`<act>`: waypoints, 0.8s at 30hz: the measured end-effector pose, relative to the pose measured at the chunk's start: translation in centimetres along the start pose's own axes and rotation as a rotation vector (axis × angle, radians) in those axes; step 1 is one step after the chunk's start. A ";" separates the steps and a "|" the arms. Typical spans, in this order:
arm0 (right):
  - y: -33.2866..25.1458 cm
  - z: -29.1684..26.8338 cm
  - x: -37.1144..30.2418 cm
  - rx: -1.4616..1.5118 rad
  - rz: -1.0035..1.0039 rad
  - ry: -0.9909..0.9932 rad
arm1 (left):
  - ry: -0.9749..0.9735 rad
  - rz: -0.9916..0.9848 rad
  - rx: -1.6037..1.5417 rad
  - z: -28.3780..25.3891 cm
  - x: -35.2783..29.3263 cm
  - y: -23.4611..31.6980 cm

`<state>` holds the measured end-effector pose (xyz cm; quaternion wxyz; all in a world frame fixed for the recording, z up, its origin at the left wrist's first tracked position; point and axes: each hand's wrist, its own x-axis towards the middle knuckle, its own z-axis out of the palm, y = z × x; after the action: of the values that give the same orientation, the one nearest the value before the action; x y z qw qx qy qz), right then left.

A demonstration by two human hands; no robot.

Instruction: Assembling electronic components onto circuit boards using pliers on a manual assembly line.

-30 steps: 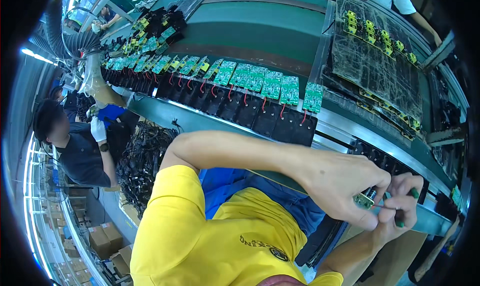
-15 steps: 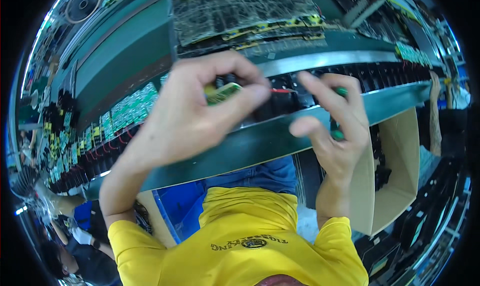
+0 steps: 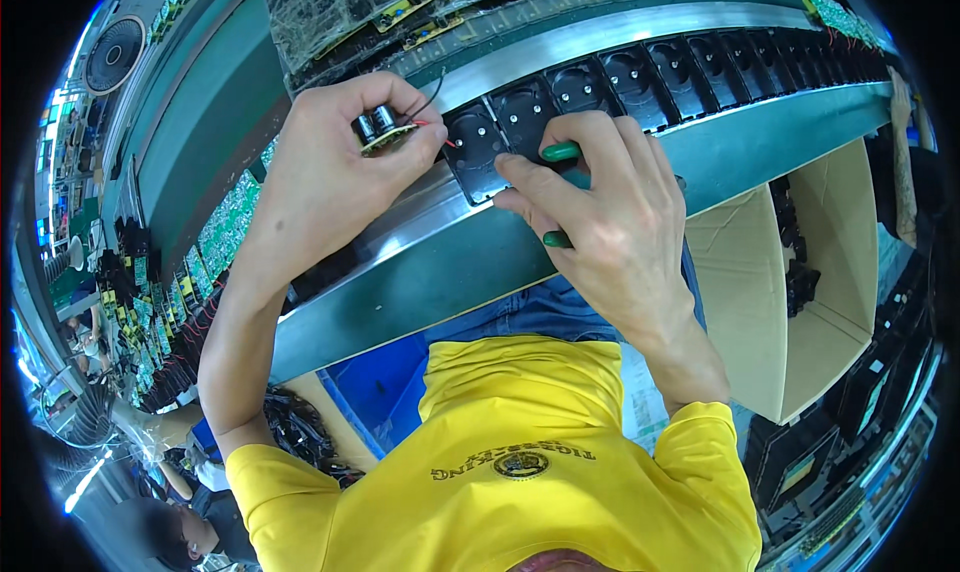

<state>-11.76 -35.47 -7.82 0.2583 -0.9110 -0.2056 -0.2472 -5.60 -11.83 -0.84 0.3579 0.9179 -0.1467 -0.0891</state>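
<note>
My left hand (image 3: 335, 187) pinches a small circuit board (image 3: 392, 138) with black capacitors on it. Thin red and black wires come from the board near the fingertips. Inside my right hand (image 3: 625, 217) sit green-handled pliers (image 3: 560, 151); both grips show, while the jaws are hidden. My right index finger and thumb reach to a black plastic housing (image 3: 473, 150), the leftmost one visible between my hands. The red wire ends over this housing; whether it is attached I cannot tell.
More black housings (image 3: 630, 77) run along a metal rail to the right. Boards with red wires (image 3: 225, 217) line the left. A tray of boards (image 3: 345, 22) stands behind, an open cardboard box (image 3: 740, 302) at right. Another person's arm (image 3: 902, 162) is at far right.
My right hand has moved left and down to the black housing, its fingers drawing closer together. The left hand has shifted slightly left, still holding the board. The whole view has also shifted.
</note>
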 end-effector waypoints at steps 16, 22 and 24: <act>0.2 0.3 -0.3 0.045 0.020 -0.009 | -0.003 0.005 0.004 0.4 0.1 -0.9; 0.2 0.3 -0.3 0.044 0.025 -0.009 | 0.009 -0.018 -0.018 0.3 0.1 -0.8; 0.1 0.3 -0.3 0.043 0.026 -0.007 | 0.006 -0.032 -0.022 0.2 0.2 -0.8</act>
<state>-11.78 -35.46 -8.27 0.2801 -0.9087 -0.2001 -0.2361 -5.35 -11.46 -1.59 0.3671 0.9162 -0.1302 -0.0938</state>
